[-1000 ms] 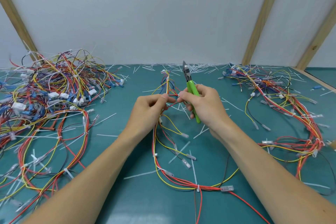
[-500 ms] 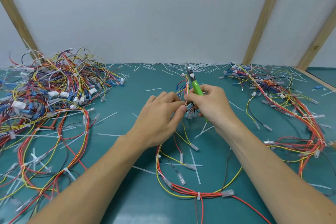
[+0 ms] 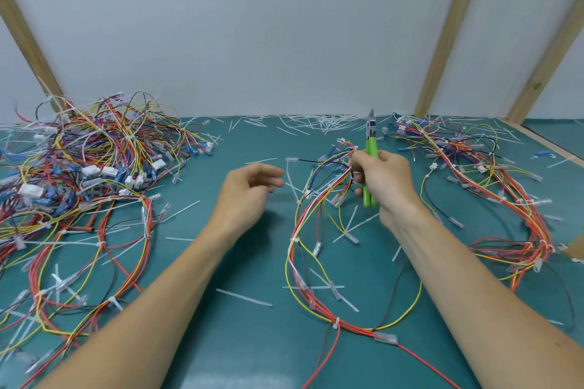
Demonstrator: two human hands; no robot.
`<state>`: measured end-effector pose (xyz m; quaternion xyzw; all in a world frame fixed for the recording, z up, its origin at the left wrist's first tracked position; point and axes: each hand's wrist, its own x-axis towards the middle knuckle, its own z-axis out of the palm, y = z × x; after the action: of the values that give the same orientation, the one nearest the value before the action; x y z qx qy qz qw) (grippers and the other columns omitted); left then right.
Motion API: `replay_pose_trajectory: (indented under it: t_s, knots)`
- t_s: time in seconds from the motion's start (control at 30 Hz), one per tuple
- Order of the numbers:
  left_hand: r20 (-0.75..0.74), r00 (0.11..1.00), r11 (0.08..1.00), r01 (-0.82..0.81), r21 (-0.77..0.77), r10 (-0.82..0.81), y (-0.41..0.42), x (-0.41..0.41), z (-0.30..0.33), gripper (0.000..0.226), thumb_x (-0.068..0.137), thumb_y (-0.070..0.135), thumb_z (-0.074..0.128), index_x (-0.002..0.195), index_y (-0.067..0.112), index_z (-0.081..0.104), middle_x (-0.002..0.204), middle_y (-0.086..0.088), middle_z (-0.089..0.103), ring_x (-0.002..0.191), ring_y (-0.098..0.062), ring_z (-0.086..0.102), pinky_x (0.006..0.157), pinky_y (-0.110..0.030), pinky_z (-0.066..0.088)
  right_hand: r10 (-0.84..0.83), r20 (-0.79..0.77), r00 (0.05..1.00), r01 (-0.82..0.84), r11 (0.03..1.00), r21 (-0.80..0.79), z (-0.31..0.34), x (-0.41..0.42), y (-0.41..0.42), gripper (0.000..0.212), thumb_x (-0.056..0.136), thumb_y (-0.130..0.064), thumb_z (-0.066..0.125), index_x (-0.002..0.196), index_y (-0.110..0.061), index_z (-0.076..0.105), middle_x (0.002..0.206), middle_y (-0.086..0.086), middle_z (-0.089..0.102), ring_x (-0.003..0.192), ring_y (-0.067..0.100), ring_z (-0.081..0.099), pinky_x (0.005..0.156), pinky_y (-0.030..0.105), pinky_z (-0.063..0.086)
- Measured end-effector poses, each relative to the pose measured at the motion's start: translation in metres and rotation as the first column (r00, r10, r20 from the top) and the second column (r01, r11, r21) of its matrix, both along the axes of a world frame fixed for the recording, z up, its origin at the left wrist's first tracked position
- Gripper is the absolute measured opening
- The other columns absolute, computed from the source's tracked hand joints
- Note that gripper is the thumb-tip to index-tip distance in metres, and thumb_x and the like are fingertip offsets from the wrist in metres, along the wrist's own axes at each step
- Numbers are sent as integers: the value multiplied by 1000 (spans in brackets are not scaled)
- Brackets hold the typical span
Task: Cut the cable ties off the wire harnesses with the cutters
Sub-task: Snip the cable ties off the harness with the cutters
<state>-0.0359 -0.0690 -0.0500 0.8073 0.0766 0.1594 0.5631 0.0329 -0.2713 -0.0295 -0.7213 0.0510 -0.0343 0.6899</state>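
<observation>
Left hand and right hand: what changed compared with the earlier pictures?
The left hand let go of the middle harness and moved left, fingers relaxed. The right hand shifted right, carrying the wires' end along. It still grips the green cutters; the side piles stayed.

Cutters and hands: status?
Left hand open, holding nothing. Right hand grips green cutters plus harness wires. Tie uncut. Nothing in the way.

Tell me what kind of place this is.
Probably a rework bench in a workshop or a recording booth: a teal-green work mat strewn with cut white cable-tie offcuts, tangled piles of multicoloured wire harnesses, and plain white wall panels in bare wooden framing.
</observation>
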Motion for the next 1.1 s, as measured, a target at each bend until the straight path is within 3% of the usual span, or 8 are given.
replay_pose_trajectory:
  t_s: [0.1, 0.2, 0.3, 0.43, 0.57, 0.73, 0.93, 1.1]
  knots:
    - [-93, 982, 957, 183, 225, -166, -9, -7, 0, 41, 77, -9, 43, 90, 13, 76, 75, 17, 73, 71, 4, 60, 72, -13, 45, -2, -3, 1000, 2, 1000, 13, -1, 0, 1, 13, 83, -13, 69, 72, -15, 63, 66, 2, 56, 63, 17, 52, 52, 29, 48]
    - [-190, 942, 939, 308, 156, -277, -11, -11, 5, 29, 76, 24, 49, 79, 12, 75, 74, 10, 73, 64, -10, 50, 66, -22, 41, -12, -7, 1000, 12, 999, 36, -1, 0, 2, 13, 83, -11, 69, 72, -14, 63, 64, 1, 55, 61, 16, 51, 52, 29, 47]
    - [-215, 918, 927, 360, 103, -333, -10, -12, 8, 24, 90, 27, 62, 71, 16, 70, 70, 2, 70, 61, -11, 48, 66, -23, 40, -20, -8, 1000, 21, 998, 54, -2, 1, 2, 12, 84, -10, 68, 73, -15, 64, 62, -1, 55, 60, 15, 50, 51, 29, 46]
    - [-109, 953, 957, 272, -100, -283, -14, -9, 4, 18, 99, 17, 62, 82, 12, 62, 68, 0, 71, 58, -9, 62, 57, -16, 45, -37, 20, 999, 36, 999, 22, -2, 1, 3, 6, 84, -12, 67, 79, -14, 66, 65, 0, 57, 64, 18, 51, 58, 33, 47]
    - [76, 993, 937, -62, -342, 94, -1, -2, 7, 22, 104, 15, 51, 91, 18, 68, 62, 4, 50, 47, -9, 47, 46, -22, 41, -39, 89, 995, 45, 997, -70, -4, 2, 3, 3, 82, -18, 69, 85, -18, 70, 62, -8, 61, 62, 15, 54, 66, 39, 49]
    - [295, 925, 969, -247, -19, 241, 11, 0, 10, 21, 98, 15, 56, 92, 24, 73, 48, 14, 31, 48, -6, 28, 45, -19, 23, 66, 221, 973, 19, 932, -361, -4, -6, 10, 8, 80, -28, 71, 85, -24, 65, 71, -10, 70, 69, 16, 64, 70, 36, 50]
    - [252, 955, 985, -171, 37, 156, 5, 2, 3, 5, 92, 24, 71, 88, 25, 74, 49, 11, 25, 50, -10, 23, 50, -26, 22, 71, 328, 942, 121, 841, -527, 0, -20, 12, 18, 78, -35, 69, 95, -30, 63, 84, -14, 70, 85, 19, 66, 74, 36, 52]
    - [237, 959, 987, -138, -86, 154, 5, 1, 4, 7, 92, 24, 72, 86, 23, 76, 48, 16, 38, 50, -5, 29, 47, -13, 25, 130, 462, 877, 158, 830, -535, 2, -22, 13, 21, 82, -41, 74, 93, -30, 60, 84, -13, 67, 78, 8, 60, 68, 31, 43]
